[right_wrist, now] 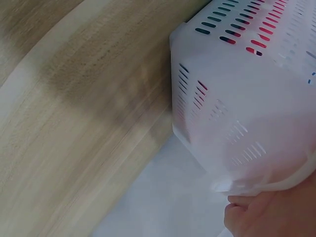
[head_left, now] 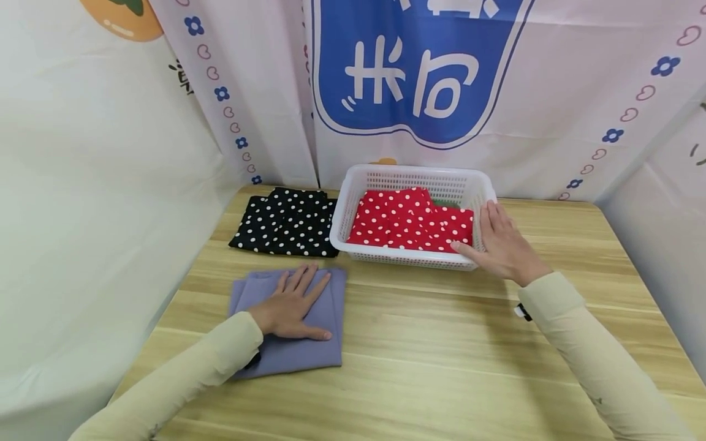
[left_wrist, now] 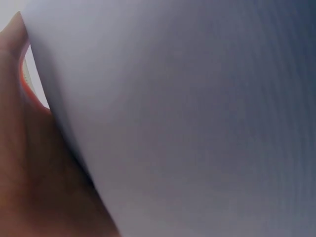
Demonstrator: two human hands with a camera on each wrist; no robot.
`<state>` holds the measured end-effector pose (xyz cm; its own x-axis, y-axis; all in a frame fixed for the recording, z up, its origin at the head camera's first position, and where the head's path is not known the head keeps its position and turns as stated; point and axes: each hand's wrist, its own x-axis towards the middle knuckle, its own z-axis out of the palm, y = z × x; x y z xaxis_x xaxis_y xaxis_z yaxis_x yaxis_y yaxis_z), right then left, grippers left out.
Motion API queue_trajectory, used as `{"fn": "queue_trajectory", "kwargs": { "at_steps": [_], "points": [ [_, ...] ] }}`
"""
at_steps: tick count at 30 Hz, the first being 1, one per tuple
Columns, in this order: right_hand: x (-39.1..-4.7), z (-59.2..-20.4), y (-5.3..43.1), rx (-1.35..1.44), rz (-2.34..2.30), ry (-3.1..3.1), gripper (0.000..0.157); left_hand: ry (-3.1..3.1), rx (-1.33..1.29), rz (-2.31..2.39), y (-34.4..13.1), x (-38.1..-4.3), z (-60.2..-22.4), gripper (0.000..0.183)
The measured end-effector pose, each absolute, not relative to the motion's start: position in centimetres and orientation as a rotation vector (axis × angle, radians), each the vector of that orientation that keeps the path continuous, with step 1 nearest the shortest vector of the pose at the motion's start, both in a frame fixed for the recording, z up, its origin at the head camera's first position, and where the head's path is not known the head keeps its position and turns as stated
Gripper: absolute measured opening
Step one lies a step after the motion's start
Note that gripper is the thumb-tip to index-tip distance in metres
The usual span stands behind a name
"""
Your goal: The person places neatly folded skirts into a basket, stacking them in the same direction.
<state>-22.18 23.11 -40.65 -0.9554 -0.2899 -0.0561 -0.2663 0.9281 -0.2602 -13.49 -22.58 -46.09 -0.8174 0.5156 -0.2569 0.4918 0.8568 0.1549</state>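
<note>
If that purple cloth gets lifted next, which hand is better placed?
Probably the left hand: it already lies on the purple cloth, fingers spread. The right hand is away at the right end of the white basket.

Basket [head_left: 409, 255]: white smooth plastic | folded cloth [head_left: 325, 358]: matt fabric | tabletop [head_left: 419, 367]: wood-grain

A white basket [right_wrist: 212, 74] with rows of little holes stands close to an edge of the wooden bench [right_wrist: 64, 163], and something red [right_wrist: 258, 44] peeks through some of the holes. The right hand [right_wrist: 276, 215], only partly showing, touches the basket's rim [right_wrist: 289, 185]. A soft shadow [right_wrist: 113, 94] lies on the bench beside the basket, and a pale surface [right_wrist: 153, 192] shows past the bench's edge.
</note>
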Motion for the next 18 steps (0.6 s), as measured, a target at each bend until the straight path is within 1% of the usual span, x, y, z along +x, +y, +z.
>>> {"fn": "queue_trajectory", "kwargs": {
  "at_steps": [8,14,18],
  "points": [
    [-22.1,-40.6,23.2,-0.422,-0.382,2.982,0.113,2.69,0.732,0.035,-19.7,-14.1,-45.8,0.118],
    [-22.1,-40.6,23.3,-0.417,-0.381,2.977,0.113,2.687,0.73,0.044,-16.4,-14.0,-45.8,0.118],
    [-22.1,-40.6,23.2,-0.414,-0.371,2.969,0.113,2.694,0.776,0.01,-13.9,-13.8,-45.8,0.118]
  ]
}}
